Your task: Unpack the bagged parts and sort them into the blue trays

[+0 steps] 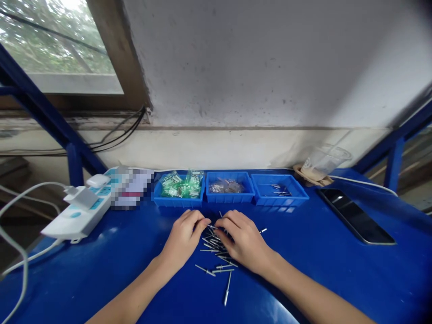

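Observation:
A loose pile of silver pop rivets (211, 245) lies on the blue tabletop, partly covered by my hands. My left hand (184, 236) is at the pile's left side, thumb and forefinger pinched on a rivet (211, 226) that points toward the right fingertips. Over the pile's right side, my right hand (245, 238) has its fingers curled and its thumb close to the forefinger; what sits between them is too small to make out. One rivet (227, 288) lies apart, nearer to me, and another (263, 231) pokes out just right of my right hand.
Behind the hands stand three blue bins: one with green-and-clear packets (180, 184), one with small metal pieces (226, 186), one with a few rivets (280, 190). A power strip (84, 211) is at left; a phone (356, 216) and plastic cup (326, 162) are at right.

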### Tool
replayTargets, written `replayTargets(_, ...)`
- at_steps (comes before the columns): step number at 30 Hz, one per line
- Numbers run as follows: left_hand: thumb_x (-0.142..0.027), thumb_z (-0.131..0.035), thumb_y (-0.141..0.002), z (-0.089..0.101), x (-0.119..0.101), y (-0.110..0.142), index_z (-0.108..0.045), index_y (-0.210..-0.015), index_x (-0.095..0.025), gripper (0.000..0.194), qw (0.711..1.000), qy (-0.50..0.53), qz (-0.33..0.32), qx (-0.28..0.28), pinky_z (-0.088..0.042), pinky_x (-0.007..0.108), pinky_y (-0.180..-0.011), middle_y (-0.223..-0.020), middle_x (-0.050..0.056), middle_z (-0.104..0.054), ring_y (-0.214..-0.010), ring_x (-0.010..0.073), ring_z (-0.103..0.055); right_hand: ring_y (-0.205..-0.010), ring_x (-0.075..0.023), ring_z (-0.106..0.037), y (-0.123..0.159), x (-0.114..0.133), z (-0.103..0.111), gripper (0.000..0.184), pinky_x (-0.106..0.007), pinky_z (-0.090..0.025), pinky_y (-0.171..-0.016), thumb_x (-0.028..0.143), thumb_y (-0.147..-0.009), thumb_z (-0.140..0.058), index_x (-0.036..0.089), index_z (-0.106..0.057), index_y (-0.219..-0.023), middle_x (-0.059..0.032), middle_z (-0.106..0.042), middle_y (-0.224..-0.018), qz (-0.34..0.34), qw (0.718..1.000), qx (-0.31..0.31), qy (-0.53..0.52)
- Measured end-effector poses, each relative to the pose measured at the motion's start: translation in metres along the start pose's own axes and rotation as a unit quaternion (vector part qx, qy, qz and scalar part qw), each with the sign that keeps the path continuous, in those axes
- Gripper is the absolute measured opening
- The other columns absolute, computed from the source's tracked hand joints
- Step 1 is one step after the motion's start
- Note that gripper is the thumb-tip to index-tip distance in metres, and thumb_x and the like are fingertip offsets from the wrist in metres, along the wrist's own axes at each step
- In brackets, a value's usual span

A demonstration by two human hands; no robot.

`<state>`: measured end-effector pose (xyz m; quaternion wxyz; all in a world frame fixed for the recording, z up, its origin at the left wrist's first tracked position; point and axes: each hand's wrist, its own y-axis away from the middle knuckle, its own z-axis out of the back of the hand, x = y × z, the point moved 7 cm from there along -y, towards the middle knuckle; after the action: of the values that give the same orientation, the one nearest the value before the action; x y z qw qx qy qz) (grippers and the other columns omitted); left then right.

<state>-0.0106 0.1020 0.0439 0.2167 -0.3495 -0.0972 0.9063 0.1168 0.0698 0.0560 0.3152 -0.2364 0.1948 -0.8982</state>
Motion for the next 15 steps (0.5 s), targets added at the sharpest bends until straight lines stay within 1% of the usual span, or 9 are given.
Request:
replayTargets(2,-0.03,-0.04,-0.092,0.0,-0.002,0.002,-0.046,-0.067,-0.02,0.028,1.0,0.014,0.002,0.006,-0.04,0.028,-0.063,-0.065,-0.002,-0.052,-0.066,0.0153,-0.051,-0.075,-0.0173,-0.053,-0.001,0.0,0.001,0.013,-0.03,-0.042,-0.067,0.02,-0.091,-0.044,0.018,-0.057,-0.091,-0.006,-0.057,-0.08,-0.001,1.0,-0.012,-0.008)
replayTargets(5,-0.03,-0.043,-0.091,0.003,-0.008,0.004,-0.052,-0.084,-0.02,0.015,0.998,0.053,-0.017,0.014,-0.043,0.027,-0.065,-0.075,0.0,-0.057,-0.069,0.0146,-0.053,-0.071,-0.0166,-0.052,-0.001,-0.005,0.006,0.015,-0.029,-0.042,-0.064,0.021,-0.092,-0.042,0.017,-0.056,-0.089,-0.0059,-0.057,-0.078,-0.015,0.999,-0.034,-0.025)
replayTargets(7,-0.028,-0.045,-0.091,0.006,-0.013,0.006,-0.054,-0.092,-0.021,0.012,0.997,0.065,-0.037,0.014,-0.045,0.027,-0.068,-0.08,0.002,-0.058,-0.072,0.0147,-0.054,-0.069,-0.0162,-0.051,-0.001,-0.007,0.01,0.017,-0.029,-0.042,-0.063,0.021,-0.092,-0.04,0.017,-0.056,-0.087,-0.0057,-0.056,-0.076,-0.021,0.998,-0.041,-0.033)
replayTargets(10,-0.028,-0.043,-0.092,0.009,-0.016,0.006,-0.056,-0.086,-0.021,0.016,0.997,0.064,-0.045,0.007,-0.044,0.027,-0.071,-0.076,0.001,-0.057,-0.072,0.0143,-0.054,-0.071,-0.0164,-0.052,-0.001,-0.007,0.013,0.018,-0.03,-0.042,-0.065,0.022,-0.093,-0.04,0.017,-0.057,-0.088,-0.0058,-0.057,-0.077,-0.016,0.998,-0.034,-0.04)
replayTargets(13,-0.027,-0.042,-0.093,0.011,-0.014,0.005,-0.056,-0.082,-0.02,0.019,0.997,0.066,-0.038,-0.004,-0.044,0.026,-0.071,-0.075,0.0,-0.058,-0.072,0.0138,-0.055,-0.076,-0.0178,-0.053,-0.001,-0.004,0.014,0.014,-0.032,-0.044,-0.068,0.027,-0.091,-0.047,0.017,-0.056,-0.096,-0.0068,-0.06,-0.084,-0.011,0.999,-0.029,-0.042)
replayTargets(15,-0.027,-0.041,-0.093,0.011,-0.014,0.005,-0.055,-0.08,-0.02,0.021,0.997,0.066,-0.039,-0.002,-0.044,0.026,-0.07,-0.074,0.0,-0.058,-0.071,0.0135,-0.055,-0.077,-0.0179,-0.054,0.0,-0.002,0.014,0.013,-0.032,-0.044,-0.068,0.026,-0.09,-0.049,0.017,-0.055,-0.098,-0.007,-0.06,-0.086,-0.002,0.999,-0.034,-0.041)
